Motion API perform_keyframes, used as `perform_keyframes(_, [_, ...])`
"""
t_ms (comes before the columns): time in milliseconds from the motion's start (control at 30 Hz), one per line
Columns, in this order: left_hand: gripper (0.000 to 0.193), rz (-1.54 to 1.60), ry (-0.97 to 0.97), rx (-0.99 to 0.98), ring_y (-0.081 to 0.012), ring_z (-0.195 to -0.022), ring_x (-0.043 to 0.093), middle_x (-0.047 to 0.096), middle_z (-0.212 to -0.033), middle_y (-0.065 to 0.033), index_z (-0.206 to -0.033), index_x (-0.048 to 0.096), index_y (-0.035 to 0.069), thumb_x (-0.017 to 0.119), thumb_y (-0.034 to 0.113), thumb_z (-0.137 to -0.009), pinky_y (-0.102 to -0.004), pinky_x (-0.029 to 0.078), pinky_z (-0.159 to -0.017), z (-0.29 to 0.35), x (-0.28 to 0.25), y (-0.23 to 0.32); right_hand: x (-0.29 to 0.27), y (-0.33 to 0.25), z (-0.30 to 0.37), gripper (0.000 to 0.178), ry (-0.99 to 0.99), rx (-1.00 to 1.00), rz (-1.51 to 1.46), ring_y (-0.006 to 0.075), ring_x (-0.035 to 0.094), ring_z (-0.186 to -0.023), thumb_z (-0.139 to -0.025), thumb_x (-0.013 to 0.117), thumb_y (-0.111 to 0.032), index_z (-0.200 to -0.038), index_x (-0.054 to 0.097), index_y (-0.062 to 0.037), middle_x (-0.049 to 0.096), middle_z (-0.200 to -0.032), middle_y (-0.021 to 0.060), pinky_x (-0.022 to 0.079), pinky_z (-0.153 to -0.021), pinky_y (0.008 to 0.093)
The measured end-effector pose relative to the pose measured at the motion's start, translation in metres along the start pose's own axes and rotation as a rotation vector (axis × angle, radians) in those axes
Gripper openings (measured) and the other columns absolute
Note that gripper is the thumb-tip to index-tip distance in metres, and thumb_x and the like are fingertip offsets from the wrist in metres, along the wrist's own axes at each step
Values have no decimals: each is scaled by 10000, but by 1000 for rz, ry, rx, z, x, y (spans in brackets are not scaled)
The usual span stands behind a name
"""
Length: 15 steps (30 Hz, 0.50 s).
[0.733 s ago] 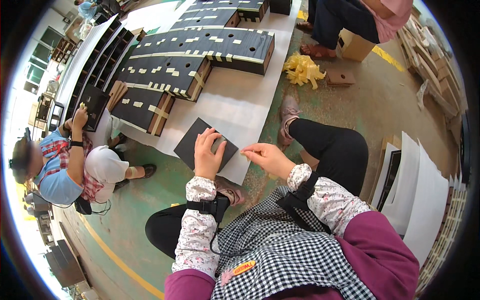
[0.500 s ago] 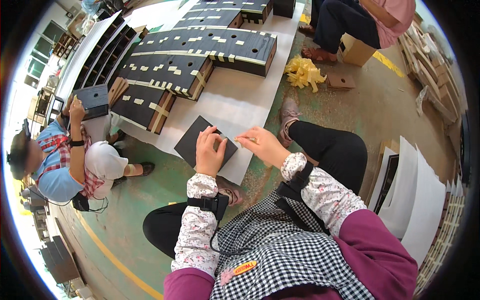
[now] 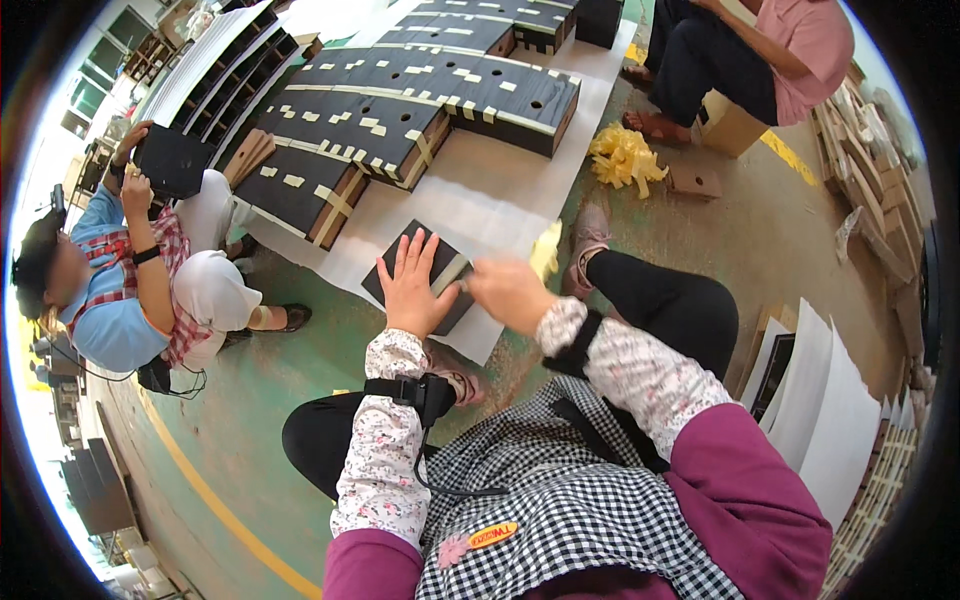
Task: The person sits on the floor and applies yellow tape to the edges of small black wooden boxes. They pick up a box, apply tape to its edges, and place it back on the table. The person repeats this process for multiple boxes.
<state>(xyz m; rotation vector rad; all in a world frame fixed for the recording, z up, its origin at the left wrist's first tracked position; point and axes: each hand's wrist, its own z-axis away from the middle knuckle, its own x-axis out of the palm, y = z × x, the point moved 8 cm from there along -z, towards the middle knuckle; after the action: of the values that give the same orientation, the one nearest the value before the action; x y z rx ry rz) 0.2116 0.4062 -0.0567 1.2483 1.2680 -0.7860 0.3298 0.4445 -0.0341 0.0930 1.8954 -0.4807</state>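
Observation:
A small black box (image 3: 414, 236) lies on the white sheet in front of me, with a pale strip (image 3: 451, 276) across its top. My left hand (image 3: 411, 287) rests flat on the box, fingers spread, its thumb beside the strip. Over the box's right edge is my right hand (image 3: 512, 294), its fingers curled closed and somewhat blurred. A strip of pale yellow tape (image 3: 546, 250) sticks out behind that hand. Exactly how the fingers grip it is hidden.
Beyond lie long black boxes (image 3: 470, 85) with pale tape pieces. On the left a co-worker (image 3: 110, 275) holds a black box (image 3: 173, 162); another person (image 3: 800, 50) sits at upper right. Crumpled yellow strips (image 3: 625, 160) and brown boards (image 3: 693, 182) lie on the floor.
My left hand has gone from pinched fingers to a flat, spread palm on the box. My right hand has closed in by the box's edge, and yellow tape now shows behind it.

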Motion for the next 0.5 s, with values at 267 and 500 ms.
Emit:
perform_keyframes(267, [769,-15,8,-11,-245,-1371,236,307,-1466,-46,-1396,346,184,675,375,-728,-588,98,-1083,-3,0,4,-43,18,-20,130,328,92,-146,267,588,-674,-758,584,-130,-864,631,-71,545,-762,82,477,-609,371])
perform_keyframes(500, [795,-38,81,28,-246,-1369,242,311,-1463,-45,-1398,347,198,699,376,-708,-590,110,-1082,-3,-1,9,-3,2,-16,179,138,-70,162,192,595,-734,-750,560,-125,-898,607,-37,532,-857,57,471,-660,313])
